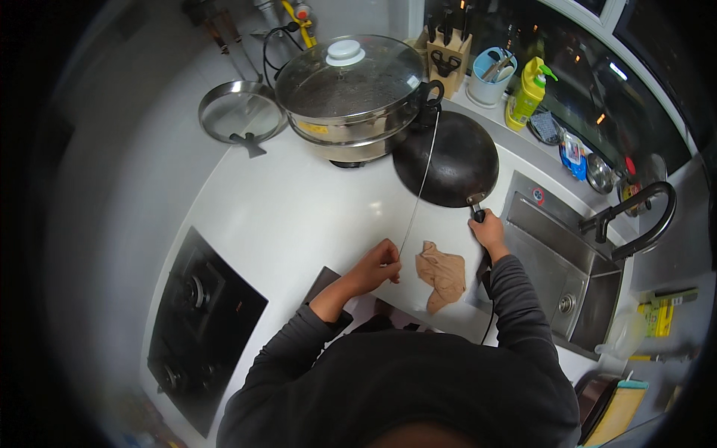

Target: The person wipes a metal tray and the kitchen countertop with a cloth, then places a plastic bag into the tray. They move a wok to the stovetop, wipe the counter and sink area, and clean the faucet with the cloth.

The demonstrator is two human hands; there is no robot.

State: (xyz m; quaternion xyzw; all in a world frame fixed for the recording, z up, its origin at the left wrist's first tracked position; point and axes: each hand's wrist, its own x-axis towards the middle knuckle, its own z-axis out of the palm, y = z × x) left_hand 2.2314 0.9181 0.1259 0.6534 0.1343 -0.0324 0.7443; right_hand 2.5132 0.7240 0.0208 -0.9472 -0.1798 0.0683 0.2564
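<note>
My left hand (376, 267) pinches the near end of a long thin metal rod or cord (419, 193). It runs away from me across the wok to a dark piece beside the steamer's handle. My right hand (490, 232) grips the black handle of a dark wok (451, 159). Most likely the wok lies bottom up on the white counter, against the steamer. A crumpled brown cloth (442, 274) rests between my two hands, touched by neither. Just beyond the wok, at its left, stands a large stainless steel steamer (341, 131) under a glass lid (386, 78).
A steel sink (566, 269) with a black faucet (661, 224) lies right. Left is a black gas hob (204, 319). A glass lid (241, 112) leans at the wall. Along the window ledge stand a knife block (451, 67), a utensil holder (490, 84) and a yellow pump bottle (526, 95).
</note>
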